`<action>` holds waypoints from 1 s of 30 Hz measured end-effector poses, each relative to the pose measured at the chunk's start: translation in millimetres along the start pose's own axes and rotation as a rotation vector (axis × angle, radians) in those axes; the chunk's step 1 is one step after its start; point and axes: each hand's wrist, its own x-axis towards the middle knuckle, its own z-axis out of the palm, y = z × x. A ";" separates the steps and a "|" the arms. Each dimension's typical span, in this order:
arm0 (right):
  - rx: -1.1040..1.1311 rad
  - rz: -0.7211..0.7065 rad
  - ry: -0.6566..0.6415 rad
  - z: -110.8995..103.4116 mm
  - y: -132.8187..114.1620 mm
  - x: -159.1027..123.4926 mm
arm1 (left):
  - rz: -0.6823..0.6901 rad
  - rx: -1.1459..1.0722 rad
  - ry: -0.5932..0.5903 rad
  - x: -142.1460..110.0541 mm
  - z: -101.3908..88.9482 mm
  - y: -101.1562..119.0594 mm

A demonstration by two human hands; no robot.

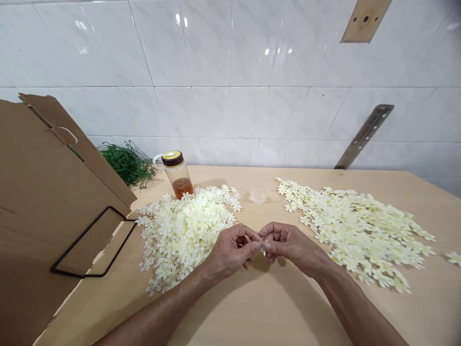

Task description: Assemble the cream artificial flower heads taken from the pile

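Note:
My left hand [234, 247] and my right hand [288, 244] meet at their fingertips over the table, in front of a small clear cup [258, 193]. Between the right thumb and fingers a bit of a small white artificial flower [264, 249] shows; most of it is hidden. The left thumb and forefinger are pinched together against it, and whatever sits inside that pinch is too small to make out. Beside my left hand lies a heap of pale artificial flowers [183, 226]. Another spread of cream-yellow artificial flowers [363, 230] lies beyond my right hand.
A lidded bottle [177, 175] with amber liquid stands behind the left heap. Green artificial stems [126, 161] lie at the back left. A cardboard box [54, 206] leans in from the left, with a black wire frame [104, 275] against it. A metal bracket [365, 134] juts at the tiled wall.

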 end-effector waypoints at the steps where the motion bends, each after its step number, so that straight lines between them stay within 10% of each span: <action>1: 0.009 0.002 -0.012 -0.7 0.3 -0.4 | -0.011 -0.004 -0.008 0.2 -0.8 -1.0; 20: 0.054 0.055 0.120 -3.9 6.9 4.7 | 0.043 0.040 0.026 -2.6 1.1 3.3; 30: 0.031 -0.035 0.257 -8.0 20.1 10.6 | 0.037 0.012 0.368 9.7 -18.1 8.9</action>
